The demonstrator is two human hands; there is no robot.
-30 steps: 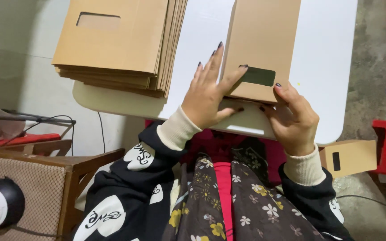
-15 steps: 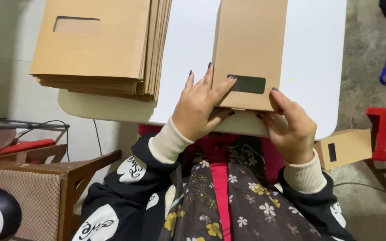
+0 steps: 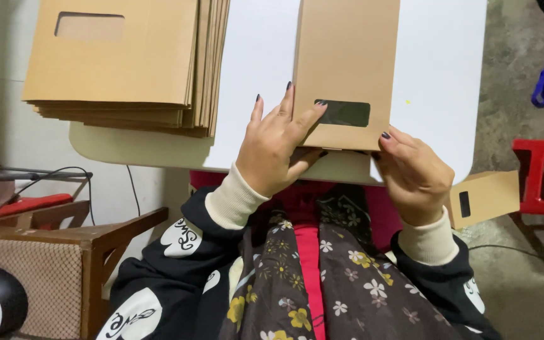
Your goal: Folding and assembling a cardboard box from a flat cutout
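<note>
Both hands, left hand (image 3: 278, 148) and right hand (image 3: 413, 173), pinch a flat brown windowed cardboard sleeve (image 3: 346, 69) at the white table's (image 3: 436, 75) near edge; loosened fingers could let it slide off.

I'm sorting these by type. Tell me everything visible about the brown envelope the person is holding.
The brown envelope is flat, kraft-paper-looking, with a dark rectangular window near its near end. It lies lengthwise on the white table, its near edge at the table's front rim. The left hand rests fingers on its lower left part by the window; the right hand grips its near right corner. It looks uncreased; its far end is out of frame.
</note>
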